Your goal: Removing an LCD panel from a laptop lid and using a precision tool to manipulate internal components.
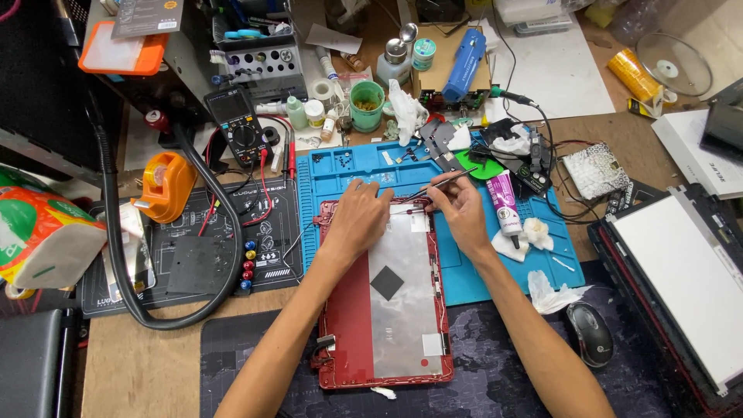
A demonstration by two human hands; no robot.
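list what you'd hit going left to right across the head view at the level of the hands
orange tape dispenser → multimeter → left hand on the red laptop lid → right hand holding tweezers → pink-labelled tube → white tissue wad → white panel in a black frame

Laptop lid (pixel 391 310) on work mat (pixel 340 174)

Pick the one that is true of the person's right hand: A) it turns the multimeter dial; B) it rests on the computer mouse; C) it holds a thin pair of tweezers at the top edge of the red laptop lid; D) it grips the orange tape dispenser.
C: the right hand holds slim tweezers over the top edge of the red laptop lid, while the left hand presses there too.
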